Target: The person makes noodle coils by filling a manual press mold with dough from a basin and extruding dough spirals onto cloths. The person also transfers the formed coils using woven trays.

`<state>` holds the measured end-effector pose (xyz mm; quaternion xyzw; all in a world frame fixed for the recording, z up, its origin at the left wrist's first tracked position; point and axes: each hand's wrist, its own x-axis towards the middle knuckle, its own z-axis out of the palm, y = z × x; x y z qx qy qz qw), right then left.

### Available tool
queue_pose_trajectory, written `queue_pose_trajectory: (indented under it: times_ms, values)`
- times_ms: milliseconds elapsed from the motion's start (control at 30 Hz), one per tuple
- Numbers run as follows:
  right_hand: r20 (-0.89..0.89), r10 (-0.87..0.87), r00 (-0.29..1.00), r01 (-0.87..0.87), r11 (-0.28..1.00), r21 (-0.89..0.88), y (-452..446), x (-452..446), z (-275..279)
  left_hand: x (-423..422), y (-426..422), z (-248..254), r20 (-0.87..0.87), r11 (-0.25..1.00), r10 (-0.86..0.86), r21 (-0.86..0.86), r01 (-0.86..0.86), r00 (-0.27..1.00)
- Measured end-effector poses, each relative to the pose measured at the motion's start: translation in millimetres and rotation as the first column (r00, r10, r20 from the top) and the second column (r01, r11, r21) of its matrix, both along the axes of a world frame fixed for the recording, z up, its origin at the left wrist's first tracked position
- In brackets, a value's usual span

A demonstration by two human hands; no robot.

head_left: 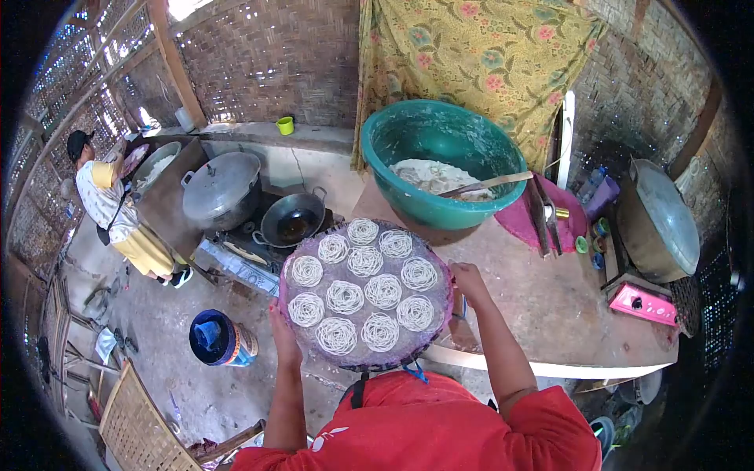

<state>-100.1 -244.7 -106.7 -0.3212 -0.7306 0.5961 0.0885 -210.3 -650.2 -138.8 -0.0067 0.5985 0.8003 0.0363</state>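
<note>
I hold a round, purple-rimmed mesh tray (pixel 365 263) in front of my body. Several flat, round nests of white noodle-like strands (pixel 345 297) lie spread across it. My left hand (pixel 284 339) grips the rim on the left side, its fingers mostly under the edge. On the right, my right hand (pixel 470 282) is closed around the opposite rim. A blue strip (pixel 416 374) hangs from the tray's near edge. Beyond the tray, a large green basin (pixel 440 208) holds white floury material (pixel 428 174), with a wooden paddle (pixel 495 182) resting across its rim.
A lidded metal pot (pixel 224 188) and a black wok (pixel 292 220) sit on the stove ledge. A blue bucket (pixel 228 345) stands on the floor. At far left works another person (pixel 106 200). A large pot (pixel 658 224) and a pink-fronted burner (pixel 644 304) are at right.
</note>
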Motion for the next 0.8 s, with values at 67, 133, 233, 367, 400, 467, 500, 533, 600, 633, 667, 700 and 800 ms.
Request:
queue_pose_trajectory:
  times_ms: [67,133,233,367,400,467,500,533,600,633,667,700,800]
  values:
    - [-0.02,-0.032,0.999,0.031,0.999,-0.032,-4.1,-1.1,3.4,-5.1,-4.0,-11.6,-0.021,0.996,0.037,-0.078,-0.039,0.999]
    - [-0.019,-0.026,0.999,0.025,0.999,-0.039,-4.6,1.4,4.1,-7.1,-7.6,-19.7,-0.044,0.987,0.05,-0.154,-0.056,0.998]
    - [-0.016,0.036,0.999,-0.034,0.994,0.099,0.9,6.5,0.3,-5.3,-9.6,-16.4,-0.092,0.914,0.079,-0.39,-0.109,0.993]
    - [-0.036,-0.033,0.999,0.04,0.977,0.21,34.9,41.4,14.7,-27.7,-30.1,-33.6,-0.161,0.941,-0.033,-0.338,-0.024,0.986]
    - [-0.102,-0.066,0.993,0.089,0.967,0.24,50.3,51.6,13.9,-63.4,-75.2,-103.6,-0.125,0.923,0.097,-0.36,-0.136,0.987]
    - [-0.136,-0.154,0.979,0.19,0.927,0.322,82.5,78.4,28.0,-10.4,-40.7,-20.0,0.023,0.962,0.256,-0.102,-0.253,0.966]
    - [-0.17,-0.206,0.964,0.259,0.878,0.402,108.8,93.8,25.4,-26.9,-72.7,-61.4,-0.117,0.925,0.223,-0.288,-0.248,0.968]
    - [-0.207,-0.251,0.946,0.321,0.819,0.476,141.8,108.7,14.6,-38.3,-84.9,-68.6,-0.06,0.975,0.189,-0.106,-0.195,0.98]
    - [-0.07,-0.408,0.91,0.389,0.784,0.484,211.8,142.9,-0.5,-30.3,-96.4,-64.3,-0.101,0.886,0.224,-0.393,-0.246,0.969]
    - [-0.104,-0.468,0.878,0.453,0.737,0.502,242.8,162.7,-10.4,-32.4,-103.8,-68.4,-0.053,0.883,0.226,-0.41,-0.228,0.973]
    - [-0.14,-0.523,0.841,0.513,0.686,0.516,267.6,182.3,-15.3,-33.4,-109.1,-69.5,-0.004,0.88,0.227,-0.427,-0.207,0.974]
    - [-0.086,-0.607,0.79,0.517,0.585,0.625,283.4,198.6,-7.1,-33.7,-109.9,-77.0,-0.02,0.923,0.204,-0.329,-0.199,0.979]
    - [-0.102,-0.712,0.694,0.501,0.378,0.778,353.6,238.0,-11.8,28.5,-40.2,-0.8,0.058,0.943,0.333,-0.049,-0.33,0.941]
